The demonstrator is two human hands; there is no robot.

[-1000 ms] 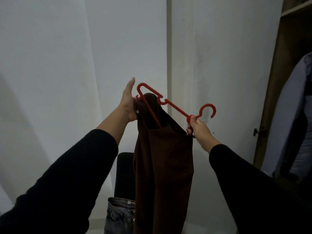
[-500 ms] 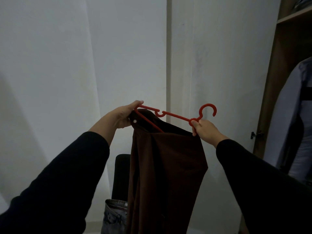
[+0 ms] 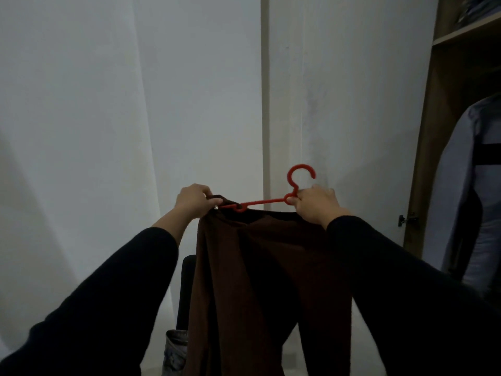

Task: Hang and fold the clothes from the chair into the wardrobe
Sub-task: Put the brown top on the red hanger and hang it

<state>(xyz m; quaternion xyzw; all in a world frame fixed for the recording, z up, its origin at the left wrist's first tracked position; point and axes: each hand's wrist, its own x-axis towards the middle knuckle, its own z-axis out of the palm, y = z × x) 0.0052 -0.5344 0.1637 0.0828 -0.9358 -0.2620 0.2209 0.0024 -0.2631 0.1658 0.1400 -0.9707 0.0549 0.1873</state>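
A red plastic hanger (image 3: 260, 202) is held level in front of me, its hook (image 3: 299, 175) pointing up. Dark brown trousers (image 3: 260, 280) hang from it, spread wide and falling past the bottom of the frame. My left hand (image 3: 193, 200) grips the hanger's left end together with the trousers' waistband, where a metal button shows. My right hand (image 3: 315, 203) holds the hanger at the base of the hook. The open wardrobe (image 3: 433, 131) stands at the right.
A grey and black garment (image 3: 471, 185) hangs inside the wardrobe under a wooden shelf (image 3: 466, 29). Behind the trousers stands a black chair back (image 3: 187, 289) with grey jeans (image 3: 174, 351) on it. White wall fills the left; a white door panel with a hinge (image 3: 406, 219) adjoins the wardrobe.
The hanger has gone from steeply tilted to level and dropped lower. My left hand closed over its left end, and the trousers spread wider along the bar.
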